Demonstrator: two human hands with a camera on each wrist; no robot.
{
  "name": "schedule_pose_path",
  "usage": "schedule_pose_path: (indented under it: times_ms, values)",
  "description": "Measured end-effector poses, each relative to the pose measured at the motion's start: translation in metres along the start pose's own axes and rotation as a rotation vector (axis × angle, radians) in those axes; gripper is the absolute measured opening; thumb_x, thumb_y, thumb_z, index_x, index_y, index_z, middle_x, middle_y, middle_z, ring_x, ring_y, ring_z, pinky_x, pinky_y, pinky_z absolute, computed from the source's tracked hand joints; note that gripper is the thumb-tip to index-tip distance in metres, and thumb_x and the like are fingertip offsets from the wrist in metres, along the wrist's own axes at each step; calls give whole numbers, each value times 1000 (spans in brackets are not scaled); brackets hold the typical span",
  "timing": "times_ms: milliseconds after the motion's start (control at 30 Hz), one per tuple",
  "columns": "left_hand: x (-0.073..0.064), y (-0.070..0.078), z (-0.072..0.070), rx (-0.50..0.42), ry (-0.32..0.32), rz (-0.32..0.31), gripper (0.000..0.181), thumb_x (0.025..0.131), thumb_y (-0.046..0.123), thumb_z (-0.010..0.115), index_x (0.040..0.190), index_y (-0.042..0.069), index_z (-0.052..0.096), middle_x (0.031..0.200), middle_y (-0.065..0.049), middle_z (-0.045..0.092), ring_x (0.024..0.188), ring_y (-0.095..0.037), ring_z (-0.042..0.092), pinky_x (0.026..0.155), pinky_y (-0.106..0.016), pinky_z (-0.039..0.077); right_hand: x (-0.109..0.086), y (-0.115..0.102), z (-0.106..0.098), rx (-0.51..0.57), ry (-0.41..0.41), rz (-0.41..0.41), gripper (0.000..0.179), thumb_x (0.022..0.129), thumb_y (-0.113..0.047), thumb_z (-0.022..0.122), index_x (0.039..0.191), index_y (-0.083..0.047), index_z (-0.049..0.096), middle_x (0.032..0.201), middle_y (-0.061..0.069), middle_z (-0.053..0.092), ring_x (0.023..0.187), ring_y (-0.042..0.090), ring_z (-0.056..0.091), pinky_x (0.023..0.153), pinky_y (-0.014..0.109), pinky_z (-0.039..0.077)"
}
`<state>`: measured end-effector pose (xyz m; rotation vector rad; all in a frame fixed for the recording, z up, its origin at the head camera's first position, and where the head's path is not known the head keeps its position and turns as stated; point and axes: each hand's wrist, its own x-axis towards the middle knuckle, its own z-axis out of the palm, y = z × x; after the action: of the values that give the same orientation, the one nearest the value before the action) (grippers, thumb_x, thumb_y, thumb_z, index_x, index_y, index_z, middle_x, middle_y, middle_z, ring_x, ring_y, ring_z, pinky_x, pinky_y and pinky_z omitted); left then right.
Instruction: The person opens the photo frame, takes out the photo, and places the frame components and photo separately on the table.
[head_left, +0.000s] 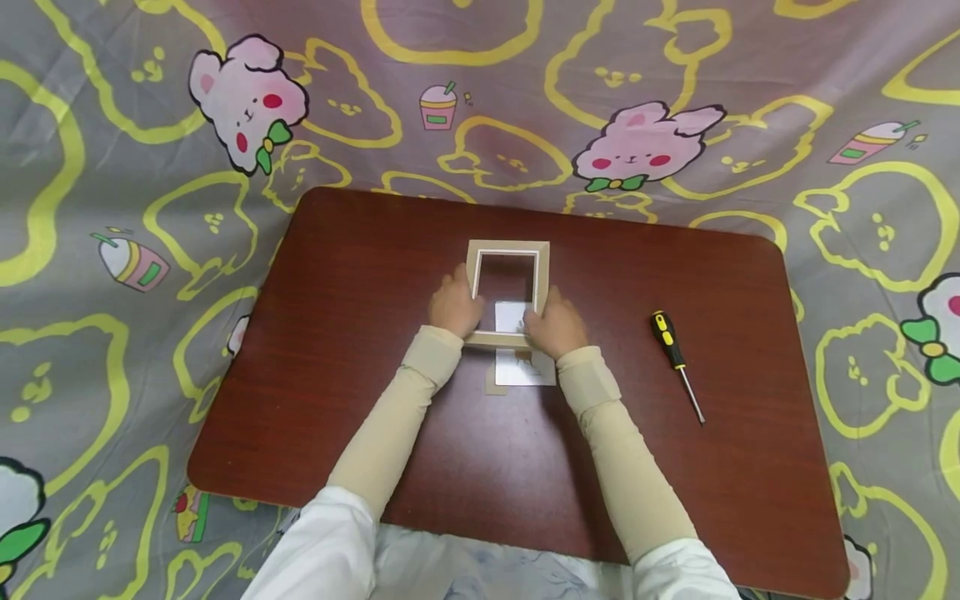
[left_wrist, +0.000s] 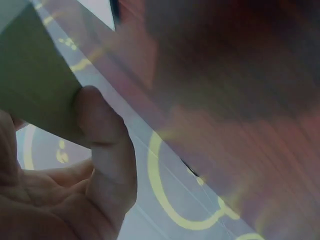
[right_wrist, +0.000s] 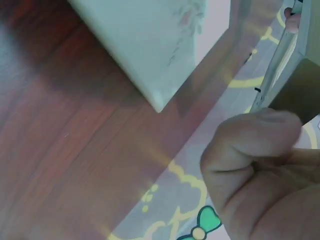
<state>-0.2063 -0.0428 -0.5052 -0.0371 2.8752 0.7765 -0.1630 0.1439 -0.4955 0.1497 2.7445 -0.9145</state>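
One left hand and one right hand are appearing at one worktop alongside one rectangular frame, one screwdriver, at least one printed white sheet and one small tan piece, while two tan sleeves and two white sleeves are showing.

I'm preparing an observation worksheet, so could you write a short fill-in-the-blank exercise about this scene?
The left hand and right hand grip a beige rectangular frame edged inside in ____.
The handle of the slim, metal-shafted screwdriver is black and ____.
On the reddish-brown wood-grain table, that screwdriver lies to the person's ____.

Missing words: white; yellow; right.
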Motion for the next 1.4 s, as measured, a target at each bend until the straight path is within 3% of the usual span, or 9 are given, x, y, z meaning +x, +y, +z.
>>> schedule_pose_path:
  times_ms: [200, 467, 733, 1167, 1400]
  values:
    - [21, -7, -8, 20, 48, 10, 51, 93, 23, 68, 133, -3, 49, 115, -23, 58, 99, -43, 64, 81, -53, 53, 21, -12, 4, 44, 15, -26, 71, 100, -28, 53, 154, 9, 25, 138, 36, 49, 128, 46, 49, 107, 55, 38]
    - [55, -21, -11, 56, 48, 44, 59, 94, 26, 69, 141, 0, 44, 123, -23, 50, 100, -41, 64, 81, -52, 53, 48, -27, 12, 103, -8, 8, 69, 98, -21, 51, 155, 7, 24, 146, 33, 43, 134, 45, 43, 112, 54, 33]
    - [79, -32, -15, 45, 5, 50, 59, 96, 30, 64, 143, 1, 42, 126, -23, 49, 105, -41, 62, 85, -52, 52, 72, -35, 16, 91, -52, 30, 62, 98, -17, 49, 151, 7, 28, 134, 33, 49, 125, 46, 49, 107, 54, 38]
    - [99, -51, -14, 45, -17, 2, 56, 95, 22, 61, 143, 0, 43, 126, -23, 48, 106, -42, 61, 87, -53, 51, 101, -48, 32, 25, -112, 49, 65, 98, -18, 51, 153, 6, 25, 138, 33, 45, 127, 45, 48, 109, 52, 37]
    - [109, -58, -15, 45, -88, -47, 58, 97, 22, 59, 148, 0, 39, 132, -26, 46, 111, -44, 59, 92, -52, 49, 116, -50, 46, -15, -108, 47, 64, 96, -15, 52, 150, 8, 27, 134, 34, 46, 121, 48, 52, 104, 52, 41]
